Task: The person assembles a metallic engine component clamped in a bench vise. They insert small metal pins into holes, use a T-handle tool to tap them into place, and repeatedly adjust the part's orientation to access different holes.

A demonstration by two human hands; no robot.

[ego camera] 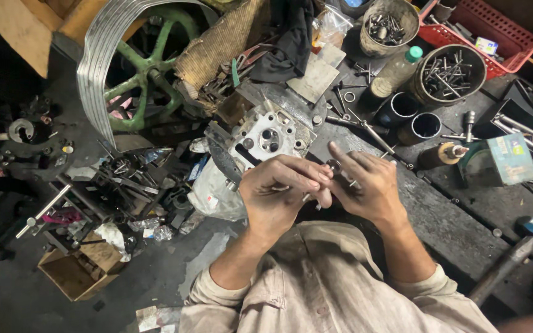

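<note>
Both hands meet, fingers curled: the left hand [279, 188] and right hand [365, 185] pinch a small metal part [334, 165], maybe a valve.

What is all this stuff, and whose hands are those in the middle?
The picture comes from a camera worn on a person's head, looking down, so the hands are that person's own. There is no machine doing the work, just two bare hands over a dark, oily workbench. The left hand and the right hand meet in the middle, and together they hold a small metal part with a thin stem; exactly what it is, I cannot tell. Just behind them lies a big grey metal engine block piece with round holes. Further back stand tins full of bolts, a red plastic basket and a green-capped bottle. On the left leans a green spoked wheel. Loose tools lie everywhere.
</note>
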